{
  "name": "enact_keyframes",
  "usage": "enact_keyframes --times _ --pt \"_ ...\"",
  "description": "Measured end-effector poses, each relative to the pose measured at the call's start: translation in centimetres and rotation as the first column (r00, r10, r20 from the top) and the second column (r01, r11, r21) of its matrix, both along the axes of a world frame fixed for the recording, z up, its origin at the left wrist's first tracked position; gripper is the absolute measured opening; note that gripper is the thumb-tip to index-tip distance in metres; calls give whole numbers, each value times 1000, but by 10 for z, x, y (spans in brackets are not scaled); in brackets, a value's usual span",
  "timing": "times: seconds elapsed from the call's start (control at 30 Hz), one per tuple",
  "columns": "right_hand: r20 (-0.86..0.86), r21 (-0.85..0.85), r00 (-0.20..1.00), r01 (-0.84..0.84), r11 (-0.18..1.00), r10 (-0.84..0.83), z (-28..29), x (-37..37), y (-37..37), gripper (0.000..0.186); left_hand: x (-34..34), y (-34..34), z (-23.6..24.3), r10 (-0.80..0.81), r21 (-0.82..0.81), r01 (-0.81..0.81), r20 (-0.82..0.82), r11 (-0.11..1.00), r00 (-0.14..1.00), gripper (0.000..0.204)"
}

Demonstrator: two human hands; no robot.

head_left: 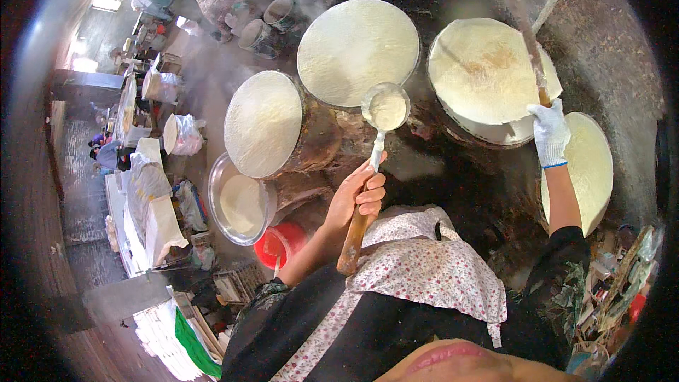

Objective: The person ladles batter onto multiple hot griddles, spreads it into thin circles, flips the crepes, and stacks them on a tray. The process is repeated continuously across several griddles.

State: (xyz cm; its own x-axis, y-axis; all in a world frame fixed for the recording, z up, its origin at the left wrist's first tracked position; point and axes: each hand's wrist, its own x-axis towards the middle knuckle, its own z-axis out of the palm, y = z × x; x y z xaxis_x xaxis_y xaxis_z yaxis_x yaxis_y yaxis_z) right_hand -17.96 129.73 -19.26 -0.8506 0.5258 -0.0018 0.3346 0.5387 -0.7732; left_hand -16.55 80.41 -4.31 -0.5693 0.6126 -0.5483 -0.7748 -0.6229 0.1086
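Note:
My bare left hand [358, 198] is closed around the wooden handle of a metal ladle [379, 143], whose round bowl holds pale batter. The bowl hangs near the front edge of the large back-middle griddle [357, 53], which is covered by a pale round sheet. My right hand [551, 133], in a white knit glove, grips a long, narrow wooden stick [530, 42]. That stick crosses the right side of another pale flatbread [484, 67], lightly browned in the middle. The flatbread's front edge overhangs its round griddle. Fingertips of the glove are partly hidden.
Pale sheets also cover a left griddle [263, 124] and a right griddle [583, 170]. A metal basin [216, 198] of batter stands beside a red bucket [281, 242]. Steam rises at the back; firewood and scraps [615, 283] lie at the lower right. Cluttered tables line the left.

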Motion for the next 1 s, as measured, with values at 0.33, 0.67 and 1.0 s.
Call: enact_keyframes --times 0.33,0.67,1.0 --pt "54 -296 968 249 922 -244 1 10 -27 16 -14 -5 4 -44 325 -23 195 945 980 49" --pt "-510 -794 375 141 592 -774 99 58 111 21 -51 13 5 -172 216 149 92 965 981 53" --pt "12 653 668 559 511 -745 -8 296 46 15 -56 44 5 -366 214 348 50 913 929 51"
